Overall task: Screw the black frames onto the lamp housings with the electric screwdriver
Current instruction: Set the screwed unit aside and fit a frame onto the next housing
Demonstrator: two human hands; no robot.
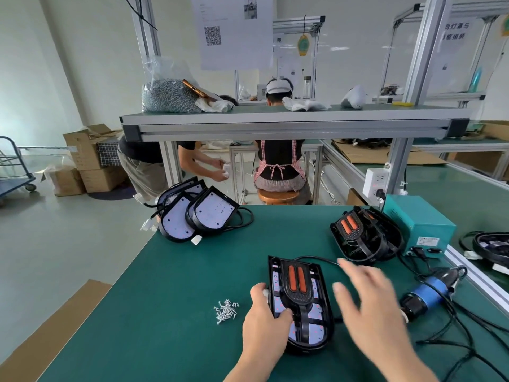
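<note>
The left hand (264, 321) grips the left edge of the lamp housing (314, 333), thumb on the black frame (298, 297) lying in it, loose screws (226, 311) just left. The right hand (369, 304) hovers spread and empty; the electric screwdriver (429, 295) lies on the green mat (179, 285) beyond
</note>
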